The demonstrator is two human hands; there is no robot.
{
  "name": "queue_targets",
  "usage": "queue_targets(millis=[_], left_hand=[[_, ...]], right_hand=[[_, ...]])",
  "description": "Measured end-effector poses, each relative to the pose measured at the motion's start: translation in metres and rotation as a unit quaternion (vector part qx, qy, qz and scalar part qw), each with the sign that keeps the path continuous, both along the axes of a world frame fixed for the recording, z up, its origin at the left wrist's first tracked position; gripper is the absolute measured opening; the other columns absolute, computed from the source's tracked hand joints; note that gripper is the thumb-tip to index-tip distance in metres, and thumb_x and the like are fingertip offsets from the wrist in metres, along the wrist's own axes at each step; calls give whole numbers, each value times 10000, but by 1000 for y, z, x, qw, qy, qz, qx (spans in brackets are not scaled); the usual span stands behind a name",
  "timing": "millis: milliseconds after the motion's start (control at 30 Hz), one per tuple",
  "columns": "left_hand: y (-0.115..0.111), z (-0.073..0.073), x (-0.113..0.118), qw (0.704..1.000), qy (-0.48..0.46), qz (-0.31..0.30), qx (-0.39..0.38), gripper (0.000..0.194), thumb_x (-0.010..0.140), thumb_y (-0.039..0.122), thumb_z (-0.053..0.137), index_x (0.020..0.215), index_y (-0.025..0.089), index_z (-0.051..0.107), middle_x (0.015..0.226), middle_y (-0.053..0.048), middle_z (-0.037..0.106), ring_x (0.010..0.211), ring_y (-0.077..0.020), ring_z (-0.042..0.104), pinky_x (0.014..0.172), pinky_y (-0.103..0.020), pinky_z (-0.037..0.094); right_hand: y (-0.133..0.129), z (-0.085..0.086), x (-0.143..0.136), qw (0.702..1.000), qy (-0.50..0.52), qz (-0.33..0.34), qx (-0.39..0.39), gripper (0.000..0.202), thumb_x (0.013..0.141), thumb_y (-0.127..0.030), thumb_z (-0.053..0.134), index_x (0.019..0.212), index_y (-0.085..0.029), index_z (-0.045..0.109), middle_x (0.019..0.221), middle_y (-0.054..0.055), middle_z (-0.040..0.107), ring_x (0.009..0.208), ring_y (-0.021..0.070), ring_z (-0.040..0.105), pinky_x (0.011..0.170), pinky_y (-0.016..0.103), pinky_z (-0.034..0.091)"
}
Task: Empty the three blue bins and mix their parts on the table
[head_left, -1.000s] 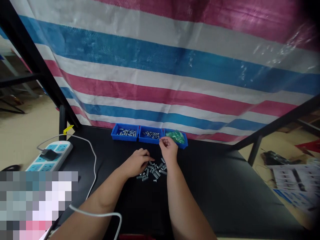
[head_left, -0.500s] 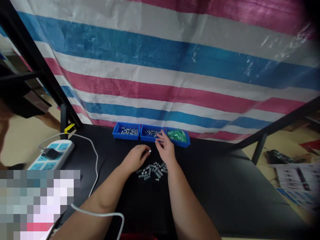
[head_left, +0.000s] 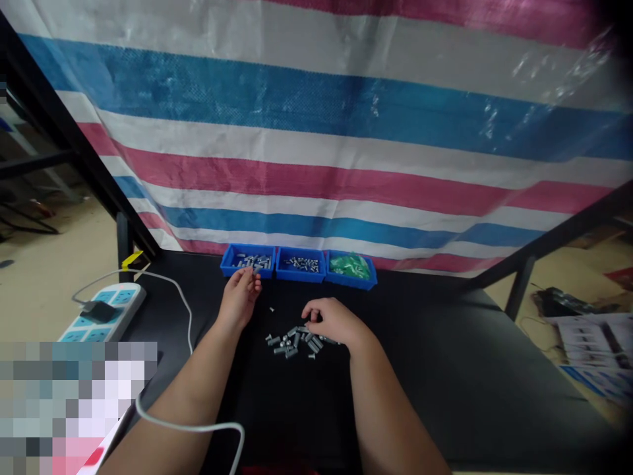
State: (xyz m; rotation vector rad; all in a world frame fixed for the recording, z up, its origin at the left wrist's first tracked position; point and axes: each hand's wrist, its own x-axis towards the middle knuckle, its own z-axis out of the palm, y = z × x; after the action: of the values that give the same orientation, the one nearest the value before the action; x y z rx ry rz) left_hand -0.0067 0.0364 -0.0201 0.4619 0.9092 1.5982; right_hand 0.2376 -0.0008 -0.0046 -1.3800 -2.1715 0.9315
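My left hand (head_left: 241, 297) is at the front edge of the left blue bin (head_left: 237, 272). Its fingers pinch a small grey metal cylinder (head_left: 256, 269). Similar metal cylinders (head_left: 262, 261) lie inside that bin. My right hand (head_left: 336, 320) hovers at the far side of a loose pile of metal cylinders and screws (head_left: 297, 340), fingers curved and thumb apart, with nothing visible between them. Part of the pile is hidden under this hand. A lone small screw (head_left: 271, 309) lies on the black table between my hands.
The middle blue bin (head_left: 301, 276) contains small screws. Green plastic bags (head_left: 351, 266) fill the right bin. On the left are a power strip (head_left: 106, 310) and a white cable (head_left: 185, 300). A striped sheet (head_left: 316, 178) hangs behind the black table (head_left: 445, 369).
My left hand has moved left and away to the left bin. My right hand has come back from the middle bin to the pile. A lone screw now shows on the table.
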Motion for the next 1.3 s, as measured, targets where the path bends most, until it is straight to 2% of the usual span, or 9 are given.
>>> queue_targets(millis=[367,567,733,800,900,967,1033,1167,1300], left_hand=[[8,4,-7,994,-87,60,-2,26,890,118,659,866,121,668,822,-51,724,747,-84,714,679,-127,589],[4,13,-7,994,-75,-11,75,269,857,160,674,1123,118,665,1226,-150,690,1182,-207,653,981,-272,557],[-4,12,-11,991,108,-46,68,322,768,275,741,1062,156,685,911,-64,731,838,-163,703,781,-268,553],[-9,12,-15,947,304,-66,82,230,775,281,711,974,167,703,767,-17,686,686,-136,638,673,-249,500],[-18,15,-19,801,565,-143,137,201,776,195,633,954,193,725,821,-18,677,708,-149,608,653,-257,449],[-24,18,-19,717,645,-206,166,293,738,122,590,981,208,729,895,-27,676,758,-159,616,684,-267,450],[-28,20,-17,665,685,-240,176,347,693,79,568,969,215,727,923,-30,667,793,-167,620,716,-277,453],[-31,22,-14,616,731,-243,164,316,678,107,599,940,233,721,947,-30,663,852,-194,625,744,-299,443],[-33,29,-14,637,703,-258,185,294,686,100,587,933,218,697,911,-28,641,814,-177,607,731,-286,442]], right_hand=[[0,2,-7,998,-34,-44,17,192,720,-78,665,735,-257,731,694,-29,706,645,144,635,588,234,401],[-1,5,-6,997,-73,-25,13,138,775,-128,629,797,-239,707,789,-13,682,704,132,601,637,233,388],[2,4,-9,995,-35,-52,75,100,781,-137,615,820,-215,664,880,18,651,760,140,590,679,242,408],[4,3,-10,992,1,-78,95,92,808,-156,591,855,-218,638,825,7,643,720,138,579,662,242,412],[7,-1,-12,985,54,-119,109,88,837,-195,576,911,-227,611,732,-21,617,643,131,559,631,238,414],[9,-4,-12,981,78,-140,111,61,849,-226,577,903,-228,606,667,-39,587,583,124,532,597,236,404],[11,-8,-13,979,88,-151,102,38,850,-252,589,848,-225,616,612,-48,560,540,118,506,563,235,390],[15,-14,-17,976,126,-156,88,95,820,-294,648,779,-209,657,600,-34,568,534,121,507,529,234,392],[21,-17,-23,944,239,-184,135,170,831,-322,673,929,-189,711,717,12,647,644,148,601,608,250,484]])
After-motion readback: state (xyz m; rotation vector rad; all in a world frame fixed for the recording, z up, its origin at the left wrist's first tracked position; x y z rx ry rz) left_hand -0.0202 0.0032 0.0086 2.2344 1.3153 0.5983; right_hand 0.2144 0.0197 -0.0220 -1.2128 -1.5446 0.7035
